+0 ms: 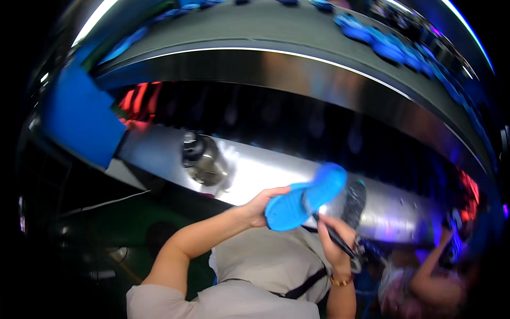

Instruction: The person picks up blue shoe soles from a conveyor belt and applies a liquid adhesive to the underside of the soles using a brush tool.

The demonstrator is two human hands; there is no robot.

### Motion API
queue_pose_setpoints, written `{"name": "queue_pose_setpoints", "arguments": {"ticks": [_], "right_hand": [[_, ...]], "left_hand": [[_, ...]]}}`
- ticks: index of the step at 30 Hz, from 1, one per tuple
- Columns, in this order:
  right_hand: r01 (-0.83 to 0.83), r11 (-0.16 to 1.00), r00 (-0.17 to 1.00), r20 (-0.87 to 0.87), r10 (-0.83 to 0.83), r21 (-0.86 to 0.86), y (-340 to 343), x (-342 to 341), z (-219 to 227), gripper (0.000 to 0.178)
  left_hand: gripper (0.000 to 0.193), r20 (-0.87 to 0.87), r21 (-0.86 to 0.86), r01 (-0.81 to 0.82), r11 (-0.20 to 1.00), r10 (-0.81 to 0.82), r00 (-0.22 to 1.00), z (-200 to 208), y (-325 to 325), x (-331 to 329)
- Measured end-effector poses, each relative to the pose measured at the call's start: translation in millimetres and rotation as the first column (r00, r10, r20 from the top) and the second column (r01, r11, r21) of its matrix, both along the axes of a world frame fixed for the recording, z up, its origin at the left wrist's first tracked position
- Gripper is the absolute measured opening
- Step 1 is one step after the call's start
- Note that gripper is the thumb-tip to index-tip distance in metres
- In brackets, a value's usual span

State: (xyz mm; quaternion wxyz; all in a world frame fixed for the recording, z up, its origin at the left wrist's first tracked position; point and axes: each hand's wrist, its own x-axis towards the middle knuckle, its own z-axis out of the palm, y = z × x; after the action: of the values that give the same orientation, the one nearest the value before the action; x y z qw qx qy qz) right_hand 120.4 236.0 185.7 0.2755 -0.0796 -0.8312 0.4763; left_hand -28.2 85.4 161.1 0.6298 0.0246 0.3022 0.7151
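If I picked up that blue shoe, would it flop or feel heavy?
The shoe probably wouldn't flop much: its far end sticks out without visibly drooping. It's likely light, since the left hand grips it near just one end.

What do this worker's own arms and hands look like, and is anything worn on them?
The left hand and right hand are both bare, without gloves. A short, pale beige sleeve covers the left upper arm. The right wrist wears a golden-brown bracelet.
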Motion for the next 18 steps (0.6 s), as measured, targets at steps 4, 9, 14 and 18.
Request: {"name": "queue_pose_setpoints", "arguments": {"ticks": [4, 9, 14, 18], "right_hand": [[-0.220, 0.846, 0.970, -0.017, 0.243, -0.486, 23, 42, 6, 0.021], [-0.315, 0.088, 0.949, -0.317, 0.000, -0.945, 114, 103, -91, 0.052], [-0.015, 0.285, 0.958, -0.096, -0.271, -0.958, 84, 90, -45, 0.043], [-0.262, 0.147, 0.942, -0.286, -0.176, -0.954, 84, 84, -73, 0.035]], "left_hand": [[0.058, 0.056, -0.056, -0.009, 0.998, 0.012, 0.998, 3, -1, 10], [0.065, -0.359, 0.347, -0.085, 0.934, 0.216, 0.908, 37, -60, -20], [0.066, -0.313, 0.694, -0.284, 0.662, 0.632, 0.709, 141, -98, -120], [0.092, 0.362, 0.663, -0.744, 0.081, 0.835, 0.414, 173, -122, -276]]}}
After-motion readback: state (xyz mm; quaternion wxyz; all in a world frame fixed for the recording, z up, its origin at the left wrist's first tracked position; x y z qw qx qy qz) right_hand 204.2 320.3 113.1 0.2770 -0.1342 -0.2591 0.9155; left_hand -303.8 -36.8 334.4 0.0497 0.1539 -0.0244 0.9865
